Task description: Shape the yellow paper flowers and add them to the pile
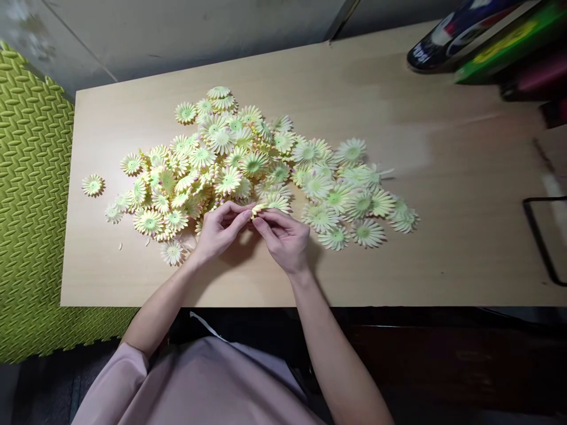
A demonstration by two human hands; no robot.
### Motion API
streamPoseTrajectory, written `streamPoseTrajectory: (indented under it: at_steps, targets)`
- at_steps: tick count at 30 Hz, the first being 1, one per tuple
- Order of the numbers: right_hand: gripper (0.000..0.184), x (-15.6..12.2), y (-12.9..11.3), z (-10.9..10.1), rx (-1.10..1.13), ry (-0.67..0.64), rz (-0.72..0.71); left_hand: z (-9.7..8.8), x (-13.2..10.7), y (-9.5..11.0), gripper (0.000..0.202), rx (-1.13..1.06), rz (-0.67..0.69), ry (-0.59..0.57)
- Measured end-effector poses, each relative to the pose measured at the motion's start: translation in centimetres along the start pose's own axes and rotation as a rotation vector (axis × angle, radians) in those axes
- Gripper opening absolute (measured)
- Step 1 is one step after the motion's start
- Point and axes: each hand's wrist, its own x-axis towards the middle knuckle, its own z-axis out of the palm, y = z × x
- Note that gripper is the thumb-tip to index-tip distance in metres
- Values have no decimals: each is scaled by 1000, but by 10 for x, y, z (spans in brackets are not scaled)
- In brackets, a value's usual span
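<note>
We pinch 1 flower [258, 208] betw. both grips: left grip [217, 233] & right grip [283, 236], fingertips closed on it, low over the counter [443, 189] at the pile [230, 159]'s near edge. Step: prob. working this single piece. Next move needs a gentle, steady pinch. Count: 1 held, 1 stray flower [93, 185] far left, pile several dozen, too overlapped for an exact tally.
</note>
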Motion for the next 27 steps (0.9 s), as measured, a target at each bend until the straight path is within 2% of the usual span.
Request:
streamPoseTrajectory:
  at_steps: [18, 27]
  targets:
    - [19, 1, -1, 1, -37, 15, 6, 0, 0, -1, 40, 10, 7, 3]
    - [14, 0, -2, 1, -15, 17, 1, 0, 0, -2, 38, 15, 27, -5]
